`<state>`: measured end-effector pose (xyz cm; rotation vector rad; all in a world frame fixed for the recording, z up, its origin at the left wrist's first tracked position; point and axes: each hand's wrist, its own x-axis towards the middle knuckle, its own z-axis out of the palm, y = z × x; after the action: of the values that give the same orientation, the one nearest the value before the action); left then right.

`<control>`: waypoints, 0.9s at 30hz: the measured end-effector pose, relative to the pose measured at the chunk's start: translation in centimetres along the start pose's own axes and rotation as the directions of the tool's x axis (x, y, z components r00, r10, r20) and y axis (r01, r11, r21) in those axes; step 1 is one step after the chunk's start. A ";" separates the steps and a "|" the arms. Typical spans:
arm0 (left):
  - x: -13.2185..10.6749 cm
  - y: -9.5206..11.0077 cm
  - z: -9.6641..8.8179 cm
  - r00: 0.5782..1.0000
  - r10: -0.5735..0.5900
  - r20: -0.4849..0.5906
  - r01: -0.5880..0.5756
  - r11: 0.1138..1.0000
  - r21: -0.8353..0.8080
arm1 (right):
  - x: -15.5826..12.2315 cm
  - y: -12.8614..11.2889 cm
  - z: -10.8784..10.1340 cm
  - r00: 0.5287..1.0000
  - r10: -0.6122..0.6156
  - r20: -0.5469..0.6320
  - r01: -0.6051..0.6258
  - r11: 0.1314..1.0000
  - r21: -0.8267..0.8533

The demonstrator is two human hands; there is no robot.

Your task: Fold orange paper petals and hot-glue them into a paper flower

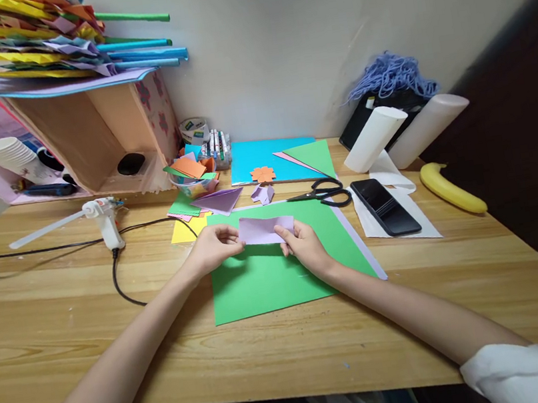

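A small lilac paper strip (266, 229) is held just above a large green sheet (280, 274) lying on the wooden desk (62, 306). My left hand (214, 249) pinches the strip's left end with thumb and fingers. My right hand (303, 247) pinches its right end, fingers curled under it. Both forearms stretch in from the near edge.
Black scissors (326, 193) and a black phone (385, 206) lie right of the sheet, a banana (450, 188) further right. A glue gun (99, 217) with its cable lies at the left. Folded lilac pieces (221, 200), paper scraps, blue and green sheets (273, 159) and white rolls (373, 139) crowd the back.
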<state>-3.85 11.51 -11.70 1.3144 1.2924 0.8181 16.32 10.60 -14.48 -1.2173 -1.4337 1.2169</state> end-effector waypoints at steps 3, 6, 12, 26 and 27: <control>0.2 0.3 -0.6 0.999 -0.018 -0.027 0.018 1.000 0.001 | 0.1 0.0 -0.1 0.999 0.007 -0.042 -0.007 1.000 0.013; 0.3 0.2 -1.0 0.996 0.041 -0.073 -0.039 0.999 0.025 | 0.3 0.0 -0.3 0.998 0.013 -0.068 -0.010 0.999 0.039; -0.5 0.3 -0.2 0.886 0.420 -0.194 -0.376 0.898 0.228 | 0.5 0.3 -0.4 0.997 0.020 0.077 -0.024 0.999 0.047; -1.3 0.0 0.5 0.841 0.533 -0.095 -0.458 0.793 0.401 | 0.9 0.7 -0.7 0.991 -0.086 0.106 0.093 0.994 -0.060; -1.3 0.0 0.5 0.839 0.538 -0.080 -0.464 0.785 0.411 | 1.0 0.7 -0.9 0.986 -0.151 0.072 0.159 0.979 -0.126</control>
<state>-3.59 10.20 -11.51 1.9890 1.3050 1.1269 17.20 11.76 -14.96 -1.1400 -1.6448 1.0761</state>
